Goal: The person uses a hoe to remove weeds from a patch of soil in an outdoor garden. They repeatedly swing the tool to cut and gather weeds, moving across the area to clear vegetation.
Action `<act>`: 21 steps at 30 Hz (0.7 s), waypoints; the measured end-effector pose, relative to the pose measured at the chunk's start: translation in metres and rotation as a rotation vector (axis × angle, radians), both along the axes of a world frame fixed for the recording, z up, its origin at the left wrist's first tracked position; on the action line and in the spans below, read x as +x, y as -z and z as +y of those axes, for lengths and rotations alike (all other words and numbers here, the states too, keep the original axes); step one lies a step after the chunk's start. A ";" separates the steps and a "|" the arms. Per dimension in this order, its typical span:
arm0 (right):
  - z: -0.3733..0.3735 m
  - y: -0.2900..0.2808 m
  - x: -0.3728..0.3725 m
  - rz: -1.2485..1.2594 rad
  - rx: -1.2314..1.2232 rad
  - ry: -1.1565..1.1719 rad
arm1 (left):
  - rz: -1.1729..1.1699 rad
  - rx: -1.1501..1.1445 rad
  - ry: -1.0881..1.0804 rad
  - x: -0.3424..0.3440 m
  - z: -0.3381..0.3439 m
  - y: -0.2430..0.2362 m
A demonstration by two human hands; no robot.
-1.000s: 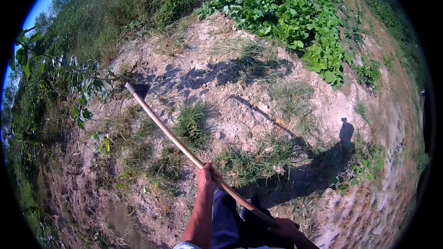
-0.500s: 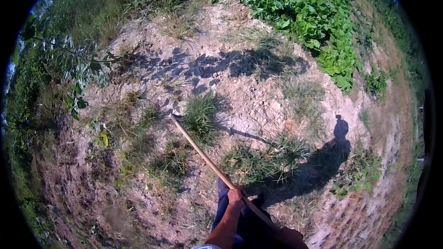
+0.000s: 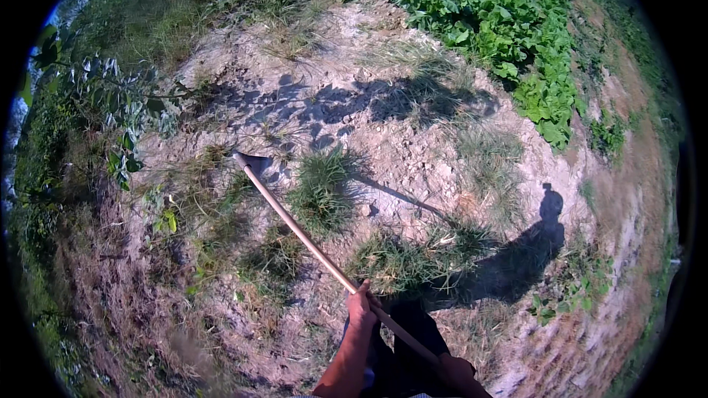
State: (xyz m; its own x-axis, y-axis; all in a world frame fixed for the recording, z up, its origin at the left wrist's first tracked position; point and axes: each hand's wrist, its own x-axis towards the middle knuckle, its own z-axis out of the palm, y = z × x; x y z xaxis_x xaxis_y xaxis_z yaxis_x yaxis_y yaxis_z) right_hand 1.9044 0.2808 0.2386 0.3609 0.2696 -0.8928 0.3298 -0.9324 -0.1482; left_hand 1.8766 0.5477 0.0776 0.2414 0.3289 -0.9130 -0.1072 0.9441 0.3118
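1. We note a hoe slanting across the frame, from left of centre down to the lower edge, right of centre.
2. Its handle is long, slim, pale tan wood, sunlit along the upper stretch and dull towards the lower end.
3. The blade is dark and flat, with a lighter grey collar at the handle's tip; we find it left of centre, beside a green grass clump.
4. Left hand, lower centre: we see it wrapped around the handle, grip closed.
5. Right hand, lower edge, right of centre: closed on the handle's lower part, but so shaded that we cannot separate the fingers.
6. The handle's butt end is hidden from us at the right hand; both forearms run off the lower edge.
7. We cannot tell whether the blade touches the soil; its cutting edge is hard to make out.
8. Dark trousers lose their detail in shade behind the handle.
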 end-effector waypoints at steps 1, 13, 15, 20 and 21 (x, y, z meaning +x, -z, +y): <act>0.000 0.007 0.009 0.014 0.069 -0.008 | -0.020 0.025 0.021 0.007 0.007 -0.004; 0.017 0.025 0.150 0.072 0.125 0.068 | 0.130 0.371 0.249 0.137 -0.079 0.004; -0.012 0.015 0.154 0.140 0.010 0.036 | 0.100 0.254 0.294 0.136 -0.128 0.016; -0.085 0.019 0.158 0.178 -0.002 0.078 | 0.061 0.118 0.415 0.156 -0.179 0.009; -0.085 0.023 0.160 0.184 0.058 0.087 | 0.058 0.112 0.449 0.164 -0.168 0.011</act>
State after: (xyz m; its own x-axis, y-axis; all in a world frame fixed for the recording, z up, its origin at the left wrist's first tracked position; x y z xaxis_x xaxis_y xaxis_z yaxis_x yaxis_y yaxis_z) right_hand 2.0649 0.1954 0.2157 0.2174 0.2972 -0.9297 0.2111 -0.9443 -0.2525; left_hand 2.0411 0.3794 0.0666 0.3318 0.3010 -0.8940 0.3250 0.8532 0.4079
